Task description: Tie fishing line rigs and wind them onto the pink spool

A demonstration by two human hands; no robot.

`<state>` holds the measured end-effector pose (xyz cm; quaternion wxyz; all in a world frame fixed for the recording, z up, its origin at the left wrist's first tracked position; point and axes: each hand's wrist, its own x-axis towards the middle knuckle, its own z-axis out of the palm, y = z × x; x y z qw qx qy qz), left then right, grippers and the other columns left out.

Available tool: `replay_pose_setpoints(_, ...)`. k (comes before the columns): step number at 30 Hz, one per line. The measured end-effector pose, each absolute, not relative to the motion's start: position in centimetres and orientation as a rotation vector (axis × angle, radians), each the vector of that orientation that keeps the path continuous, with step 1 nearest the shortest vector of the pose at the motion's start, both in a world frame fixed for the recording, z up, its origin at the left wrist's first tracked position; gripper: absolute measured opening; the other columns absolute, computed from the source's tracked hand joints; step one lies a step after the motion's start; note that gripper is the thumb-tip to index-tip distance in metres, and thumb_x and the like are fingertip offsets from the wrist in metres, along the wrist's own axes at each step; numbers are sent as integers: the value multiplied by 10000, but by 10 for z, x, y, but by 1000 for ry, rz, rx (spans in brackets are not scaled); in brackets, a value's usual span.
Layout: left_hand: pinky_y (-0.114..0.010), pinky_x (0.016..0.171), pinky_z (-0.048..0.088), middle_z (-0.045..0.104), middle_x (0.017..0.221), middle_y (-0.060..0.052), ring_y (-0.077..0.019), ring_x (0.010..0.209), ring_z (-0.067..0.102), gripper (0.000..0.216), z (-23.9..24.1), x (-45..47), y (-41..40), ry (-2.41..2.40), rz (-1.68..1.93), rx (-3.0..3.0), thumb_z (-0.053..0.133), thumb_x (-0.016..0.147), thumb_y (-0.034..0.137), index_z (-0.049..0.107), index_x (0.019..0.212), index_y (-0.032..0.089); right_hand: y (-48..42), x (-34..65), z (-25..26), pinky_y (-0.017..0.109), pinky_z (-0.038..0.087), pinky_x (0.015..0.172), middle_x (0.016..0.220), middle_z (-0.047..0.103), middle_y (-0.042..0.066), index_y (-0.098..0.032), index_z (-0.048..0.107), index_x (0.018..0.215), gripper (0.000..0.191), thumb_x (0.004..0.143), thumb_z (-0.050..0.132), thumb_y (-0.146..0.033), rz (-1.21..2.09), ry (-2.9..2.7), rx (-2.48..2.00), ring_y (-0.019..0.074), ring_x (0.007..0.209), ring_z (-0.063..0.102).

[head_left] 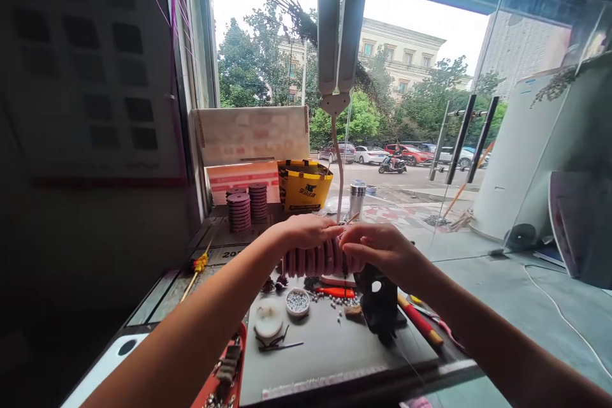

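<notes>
A row of mauve ribbed discs (315,260), side by side, hangs above the work mat in the middle of the view. My left hand (306,229) lies over the top of this row, palm down, its fingers stretched out to the right. At the row's right end is my right hand (377,243), with thumb and forefinger curled toward each other near the left fingertips. Whatever lies between those fingers is too small to make out. Below my right hand stands a black clamp-like stand (380,303), partly covering the mat.
On the mat (325,357) sit a white bowl of silvery beads (297,301), a round white pad (268,320) and an orange-red tool (337,292). Stacked mauve discs (239,211) and a yellow bag (306,185) stand behind. A lamp (335,104) hangs overhead; a red tray (224,373) is front left.
</notes>
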<state>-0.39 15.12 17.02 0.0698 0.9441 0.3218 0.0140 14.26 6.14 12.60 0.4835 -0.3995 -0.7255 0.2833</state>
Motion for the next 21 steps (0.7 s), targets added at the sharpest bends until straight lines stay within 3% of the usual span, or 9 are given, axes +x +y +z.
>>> replay_pose_setpoints(5,-234,838,420,681,1035,-33,-176,967,580,507,173,1,165,871,-50,2741,217,942,404,648,1017,148,66,119,116,274,408,638,682,591,10,-170,631,692,124,769,580,-253,406,-1871,-971,141,678,515)
replay_pose_setpoints(9,-238,811,430,694,968,-48,-177,910,583,527,170,2,173,863,-72,2694,226,942,396,662,975,103,73,109,114,310,413,675,709,614,31,-166,632,684,107,751,584,-234,262,-1864,-994,168,710,532)
replay_pose_setpoints(16,-243,805,427,677,1016,-86,-189,916,570,578,170,2,171,885,-96,2650,209,936,444,634,1036,66,74,114,114,288,394,639,675,588,16,-169,618,673,122,763,561,-227,256,-1917,-1064,157,674,520)
replay_pose_setpoints(21,-215,861,390,653,1080,-103,-175,977,550,541,173,1,166,859,-108,2671,201,954,371,617,1066,43,75,114,113,306,390,684,720,599,26,-175,631,667,124,760,568,-229,187,-1931,-1050,168,727,515)
